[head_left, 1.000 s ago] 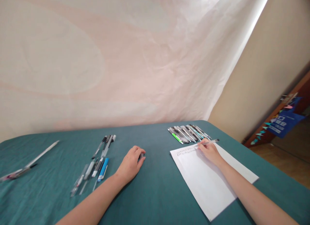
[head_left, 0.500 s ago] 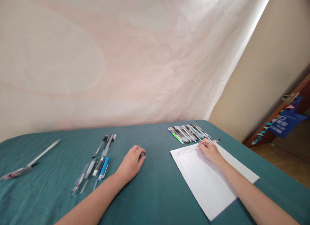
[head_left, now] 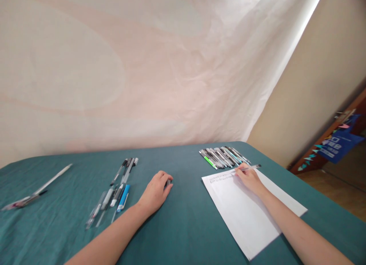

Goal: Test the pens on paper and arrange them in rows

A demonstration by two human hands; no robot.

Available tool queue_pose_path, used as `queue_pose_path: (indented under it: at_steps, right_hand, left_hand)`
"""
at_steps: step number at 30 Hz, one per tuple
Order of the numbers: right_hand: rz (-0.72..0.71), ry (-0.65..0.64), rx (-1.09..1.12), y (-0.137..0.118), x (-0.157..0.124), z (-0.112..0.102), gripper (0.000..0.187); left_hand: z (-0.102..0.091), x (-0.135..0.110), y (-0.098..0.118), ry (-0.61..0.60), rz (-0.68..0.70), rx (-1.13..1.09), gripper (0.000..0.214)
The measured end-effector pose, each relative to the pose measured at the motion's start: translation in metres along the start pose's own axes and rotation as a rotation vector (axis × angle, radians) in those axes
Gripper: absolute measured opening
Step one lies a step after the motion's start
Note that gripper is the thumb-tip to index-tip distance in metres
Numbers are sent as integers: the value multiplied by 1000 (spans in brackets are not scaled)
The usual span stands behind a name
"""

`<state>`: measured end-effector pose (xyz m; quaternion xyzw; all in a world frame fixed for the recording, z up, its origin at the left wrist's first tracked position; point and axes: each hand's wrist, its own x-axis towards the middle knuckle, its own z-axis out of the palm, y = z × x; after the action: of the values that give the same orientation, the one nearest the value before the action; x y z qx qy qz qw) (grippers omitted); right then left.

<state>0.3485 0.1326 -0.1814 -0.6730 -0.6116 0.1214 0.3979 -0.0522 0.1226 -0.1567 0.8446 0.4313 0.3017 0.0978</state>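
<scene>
A white sheet of paper lies aslant at the right of the table, with rows of small dark marks near its upper left edge. Over those marks my right hand pinches a clear pen, its dark end pointing right and its tip down at the paper. My left hand rests on the cloth in the middle, fingers curled round a small grey piece that looks like a pen cap, mostly hidden. Left of that hand lie several loose pens, among them a blue pen.
Beyond the paper, a row of pens lies side by side, a bright green one at its left. A long white pen and other slim items are at the far left. A green cloth covers the table; a pale curtain hangs behind.
The whole view has shifted very slightly to the right. Both hands keep nearly the same poses and grips.
</scene>
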Motion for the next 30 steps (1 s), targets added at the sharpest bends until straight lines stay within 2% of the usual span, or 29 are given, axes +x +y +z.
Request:
queue_pose_path:
  at_steps: [9,30]
  right_hand:
    - [5,6,-12,5,1,3,21]
    - [10,7,-35,-1,-1,-1,17]
  left_hand:
    - [1,0,-2,-10,2,-3,17]
    - [2,0,-2,-5,0,-12,18]
